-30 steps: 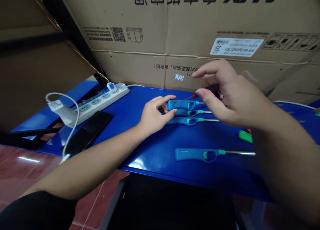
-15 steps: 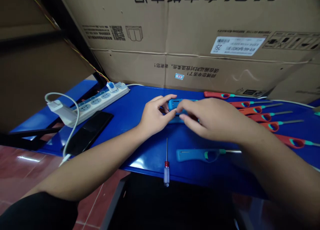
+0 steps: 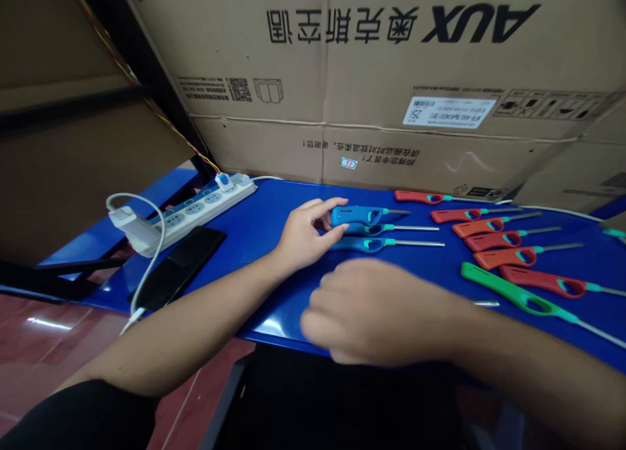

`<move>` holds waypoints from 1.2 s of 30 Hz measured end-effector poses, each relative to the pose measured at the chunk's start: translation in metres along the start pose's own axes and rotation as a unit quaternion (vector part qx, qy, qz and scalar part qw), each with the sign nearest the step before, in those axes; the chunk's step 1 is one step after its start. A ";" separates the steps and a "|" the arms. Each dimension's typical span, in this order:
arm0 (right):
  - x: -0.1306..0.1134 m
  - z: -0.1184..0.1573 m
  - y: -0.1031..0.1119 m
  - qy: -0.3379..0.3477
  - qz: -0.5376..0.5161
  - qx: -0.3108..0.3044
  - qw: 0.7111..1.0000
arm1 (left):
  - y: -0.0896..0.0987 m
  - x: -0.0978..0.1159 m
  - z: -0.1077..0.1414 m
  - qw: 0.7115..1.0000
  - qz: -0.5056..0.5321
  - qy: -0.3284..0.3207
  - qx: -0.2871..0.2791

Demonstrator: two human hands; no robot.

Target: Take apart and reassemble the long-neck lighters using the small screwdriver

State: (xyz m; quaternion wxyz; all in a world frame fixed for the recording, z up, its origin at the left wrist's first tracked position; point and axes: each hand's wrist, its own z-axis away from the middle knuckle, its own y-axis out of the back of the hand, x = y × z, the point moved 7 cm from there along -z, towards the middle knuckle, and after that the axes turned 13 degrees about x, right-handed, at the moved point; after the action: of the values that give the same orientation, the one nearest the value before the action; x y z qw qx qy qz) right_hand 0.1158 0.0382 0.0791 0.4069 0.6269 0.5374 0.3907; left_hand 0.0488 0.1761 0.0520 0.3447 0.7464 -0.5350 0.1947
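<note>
My left hand [image 3: 306, 231] grips the handle end of a blue lighter [image 3: 359, 215] between thumb and fingers. Two more blue lighters, one of them [image 3: 369, 244] nearest me, lie just below it on the blue table [image 3: 274, 293], their metal tubes pointing right. My right hand [image 3: 362, 310] is over the table's front edge, blurred, with its fingers curled; what it holds, if anything, is hidden. Just right of that hand a metal tube tip [image 3: 486, 303] shows past my wrist. The screwdriver is out of sight.
Several red and orange lighters [image 3: 493, 241] lie at the right, with a green lighter [image 3: 518, 290] in front. A white power strip [image 3: 210, 205] and a black phone [image 3: 180, 264] are at the left. A large cardboard box [image 3: 362, 65] stands behind.
My right hand has moved from the blue lighter down and left to the front edge, over where the screwdriver lay. My left hand keeps hold of the lighter. The view has tilted up slightly.
</note>
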 end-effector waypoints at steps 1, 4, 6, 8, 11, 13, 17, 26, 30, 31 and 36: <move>0.012 0.001 0.018 -0.021 -0.009 0.039 0.999 | 0.000 0.001 0.000 1.000 0.002 -0.004 -0.003; 0.071 0.024 0.073 -0.193 -0.038 0.230 0.953 | 0.000 0.002 0.000 1.000 -0.001 -0.012 -0.005; 0.108 0.051 0.092 -0.281 -0.106 0.363 0.882 | 0.001 0.003 0.000 1.000 -0.006 -0.012 0.001; 0.136 0.075 0.094 -0.328 -0.207 0.468 0.794 | 0.001 0.002 0.000 1.000 -0.001 -0.006 0.007; 0.154 0.086 0.077 -0.361 -0.302 0.491 0.733 | 0.001 0.000 0.000 1.000 0.016 0.006 0.011; 0.155 0.085 0.069 -0.365 -0.319 0.479 0.732 | 0.002 -0.002 0.001 1.000 0.021 0.012 0.013; 0.150 0.081 0.066 -0.362 -0.328 0.475 0.732 | 0.002 -0.001 0.001 1.000 0.021 0.015 0.018; 0.152 0.082 0.066 -0.360 -0.320 0.471 0.739 | 0.001 -0.001 0.001 0.999 0.022 0.023 0.015; 0.153 0.083 0.066 -0.365 -0.321 0.470 0.736 | 0.002 -0.002 0.001 1.000 0.019 0.015 0.018; 0.153 0.083 0.067 -0.365 -0.318 0.471 0.737 | 0.002 -0.001 0.001 1.000 0.019 0.016 0.017; 0.150 0.081 0.068 -0.332 -0.326 0.461 0.756 | 0.003 0.002 0.001 1.000 0.019 0.009 0.018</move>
State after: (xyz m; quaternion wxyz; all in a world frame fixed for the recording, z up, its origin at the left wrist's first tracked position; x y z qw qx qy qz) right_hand 0.2321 0.1732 0.1207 0.3248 0.6157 0.6552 -0.2934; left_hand 0.0464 0.1738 0.0535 0.3326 0.7403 -0.5422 0.2175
